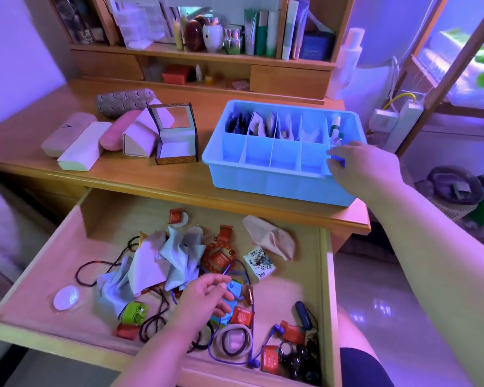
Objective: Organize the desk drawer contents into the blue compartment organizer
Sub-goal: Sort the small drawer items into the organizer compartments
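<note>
Left hand (207, 296) fingers pinch purple cord (236, 270) | right hand (361, 163) fingers curled at organizer (263, 180) | labels unreadable

A single head-worn wide-angle camera looked forward and down from close above the open drawer (179, 275), taking in the worktop (151, 174) beyond it and the shelves (201, 54) at the back, edges bending with the lens.

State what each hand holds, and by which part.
Left hand pinches the purple earphone cord along its loop in the drawer. Right hand reaches into the blue organizer; its hold cannot be told.
</note>
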Available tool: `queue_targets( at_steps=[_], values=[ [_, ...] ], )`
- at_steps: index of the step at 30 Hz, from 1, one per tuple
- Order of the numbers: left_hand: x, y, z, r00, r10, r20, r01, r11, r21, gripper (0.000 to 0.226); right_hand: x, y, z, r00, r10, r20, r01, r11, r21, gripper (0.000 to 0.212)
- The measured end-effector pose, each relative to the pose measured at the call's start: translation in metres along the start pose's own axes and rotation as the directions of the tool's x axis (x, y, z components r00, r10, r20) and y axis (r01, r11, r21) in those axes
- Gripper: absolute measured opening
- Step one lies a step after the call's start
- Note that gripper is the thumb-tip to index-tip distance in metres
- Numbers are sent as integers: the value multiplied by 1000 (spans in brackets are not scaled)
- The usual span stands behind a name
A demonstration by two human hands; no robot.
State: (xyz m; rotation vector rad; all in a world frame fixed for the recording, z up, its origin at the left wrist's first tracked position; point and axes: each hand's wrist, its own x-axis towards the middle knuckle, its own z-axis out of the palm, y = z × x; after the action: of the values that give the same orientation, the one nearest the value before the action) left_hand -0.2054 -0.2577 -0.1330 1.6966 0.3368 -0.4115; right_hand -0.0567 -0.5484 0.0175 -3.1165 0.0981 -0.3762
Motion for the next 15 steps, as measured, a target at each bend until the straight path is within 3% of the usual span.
queue_targets(
  at_steps=[3,5,8,10,11,13,15],
  values=[
    [1,0,1,996,30,-85,-26,999,45,20,-9,0,12,998,-52,27,53,997,-50,46],
    [2,-1,2,990,56,-126,-44,995,93,21,-14,2,14,999,-53,-4,53,998,26,48],
    [-1,-5,7,980,191,-49,-170,945,280,19,-40,1,17,951,-89,-297,158,963,218,34],
    [-1,-11,13,946,284,154,-323,797,511,17,-67,-9,22,870,-211,-446,339,912,230,27],
    [1,-15,16,923,294,247,-384,689,615,19,-82,-17,28,847,-290,-445,426,871,244,23],
    [7,-22,22,903,289,316,-425,513,745,33,-112,-32,46,835,-420,-356,530,788,313,14],
    [13,-26,26,927,264,265,-361,447,818,45,-138,-45,66,848,-488,-208,530,757,382,6]
  ],
)
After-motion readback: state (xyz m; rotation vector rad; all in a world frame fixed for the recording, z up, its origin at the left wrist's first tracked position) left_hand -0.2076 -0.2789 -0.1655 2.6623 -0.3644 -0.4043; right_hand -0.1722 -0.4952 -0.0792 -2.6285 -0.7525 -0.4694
